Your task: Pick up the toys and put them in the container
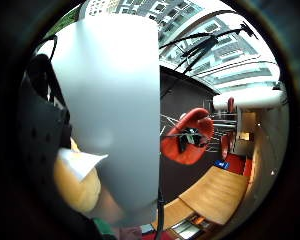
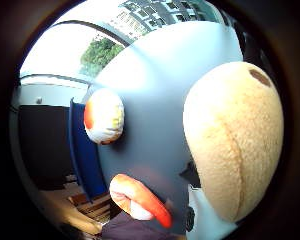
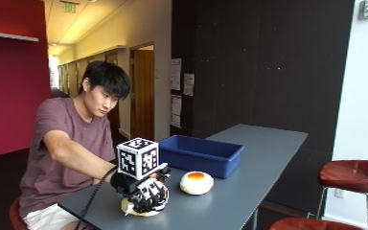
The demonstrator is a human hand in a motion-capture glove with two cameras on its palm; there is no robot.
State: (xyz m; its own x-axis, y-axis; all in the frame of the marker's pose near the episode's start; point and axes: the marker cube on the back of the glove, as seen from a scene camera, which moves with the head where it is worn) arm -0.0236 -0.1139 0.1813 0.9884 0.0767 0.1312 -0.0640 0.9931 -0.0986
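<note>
Glove hand (image 3: pixel 147 194) right on top of tan plush toy (image 3: pixel 141 209), near table (image 3: pixel 247 172) edge, fingers curled down round it. Same toy big and close to palm in thumb side view (image 2: pixel 232 142). Blue container (image 3: pixel 201 154) farther along table, past round egg-like toy (image 3: pixel 196 182). Probably lift next, then carry over egg toy to box. Orange and white toy (image 2: pixel 140 200) also near table edge.
</note>
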